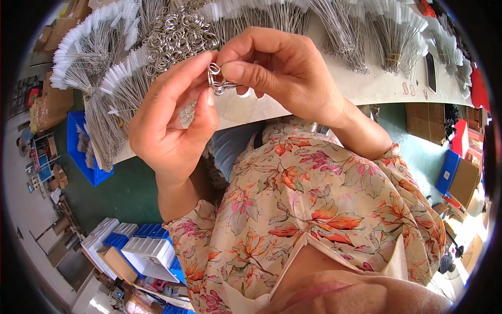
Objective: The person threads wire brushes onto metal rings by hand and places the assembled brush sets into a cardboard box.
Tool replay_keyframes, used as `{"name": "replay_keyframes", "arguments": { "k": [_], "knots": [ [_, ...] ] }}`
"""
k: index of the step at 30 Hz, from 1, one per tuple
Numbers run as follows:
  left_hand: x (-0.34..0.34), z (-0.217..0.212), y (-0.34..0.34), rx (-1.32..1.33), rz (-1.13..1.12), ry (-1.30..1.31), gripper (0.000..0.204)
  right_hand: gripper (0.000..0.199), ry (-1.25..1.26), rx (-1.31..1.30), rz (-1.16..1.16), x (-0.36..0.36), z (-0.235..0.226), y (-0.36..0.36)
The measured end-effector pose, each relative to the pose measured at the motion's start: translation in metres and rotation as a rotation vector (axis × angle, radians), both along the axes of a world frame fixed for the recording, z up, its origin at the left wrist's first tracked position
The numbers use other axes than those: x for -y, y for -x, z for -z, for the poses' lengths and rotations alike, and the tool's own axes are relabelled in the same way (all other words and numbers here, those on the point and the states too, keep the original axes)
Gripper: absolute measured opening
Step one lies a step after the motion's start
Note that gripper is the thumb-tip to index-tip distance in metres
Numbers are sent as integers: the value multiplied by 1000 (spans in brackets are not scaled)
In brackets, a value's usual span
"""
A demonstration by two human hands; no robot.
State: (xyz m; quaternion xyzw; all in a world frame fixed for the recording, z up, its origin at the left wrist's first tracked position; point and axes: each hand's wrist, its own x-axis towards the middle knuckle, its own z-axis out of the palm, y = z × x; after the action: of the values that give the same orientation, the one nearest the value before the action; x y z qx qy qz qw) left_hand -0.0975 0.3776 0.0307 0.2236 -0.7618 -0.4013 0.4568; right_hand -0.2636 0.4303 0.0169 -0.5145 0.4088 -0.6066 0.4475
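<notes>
Both hands meet above the near edge of the table, around a few shiny metal rings (pixel 215 83) that look linked to wire loops; the exact joint is too small to tell. My left hand (pixel 170 115) is closed in a pinch, thumb and forefinger at the left side of the rings. From the right, my right hand (pixel 287 73) presses them between thumb and curled forefinger, its other fingers partly hidden behind. Just beyond my left hand lies a heap of metal rings (pixel 180 39). Bundles of wire-handled brushes (pixel 94 49) with white bristles spread around the heap.
More brush bundles (pixel 392 39) line the far side of the pale table (pixel 361 86). A dark phone (pixel 431 72) lies at the table's right. A blue bin (pixel 83 152) stands below the left edge, and a cardboard box (pixel 426 121) stands at the right.
</notes>
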Motion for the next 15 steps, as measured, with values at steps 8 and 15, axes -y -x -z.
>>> {"name": "replay_keyframes", "arguments": {
  "k": [8, 15],
  "knots": [
    [6, 15, 5, -113, 23, 145, 30, 12, -184, 24, -206, 8, -7, 11],
    [5, 18, 7, -242, 66, 105, 29, 18, -237, 60, -297, 12, -3, 14]
  ]
}}
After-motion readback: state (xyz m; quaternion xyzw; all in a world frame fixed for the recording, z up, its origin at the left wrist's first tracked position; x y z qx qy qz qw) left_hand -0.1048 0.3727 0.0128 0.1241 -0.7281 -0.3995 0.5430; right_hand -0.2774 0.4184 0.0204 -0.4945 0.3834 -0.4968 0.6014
